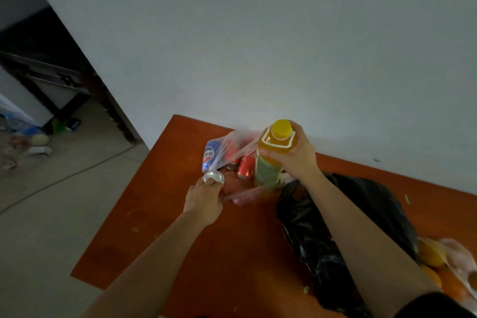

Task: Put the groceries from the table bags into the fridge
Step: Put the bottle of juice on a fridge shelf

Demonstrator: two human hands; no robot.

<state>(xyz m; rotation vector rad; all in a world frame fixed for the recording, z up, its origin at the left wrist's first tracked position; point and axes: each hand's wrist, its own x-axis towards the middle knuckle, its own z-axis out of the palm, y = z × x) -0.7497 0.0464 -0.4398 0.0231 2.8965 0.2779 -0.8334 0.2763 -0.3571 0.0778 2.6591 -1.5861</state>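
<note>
My right hand (291, 157) is wrapped round the shoulder of a bottle (269, 162), thumb on the near side and fingers on the far side. The bottle is clear plastic, full of orange liquid, with a ribbed yellow cap (281, 128) and a pale ring moulded round its neck. It stands upright at the mouth of the clear bag (232, 146), by the wall; whether its base touches the desk (154, 227) I cannot tell. Its label is green and white, and the print is too blurred for me to read.

My left hand (204, 201) is curled, pinching a bunched, shiny fold of the clear bag's thin film. Inside lies a blue can (210, 155) on its side, with a red, white and blue round logo and white characters I cannot make out. Beside it, next to the bottle, are red cans (246, 166) with silver rims, their lettering unreadable.

The desk top is smooth and orange-brown. A crinkled, glossy black bag (361, 214) sits under my right forearm. At the lower right edge a pale film bag (462, 261) holds round orange and yellow fruit.
</note>
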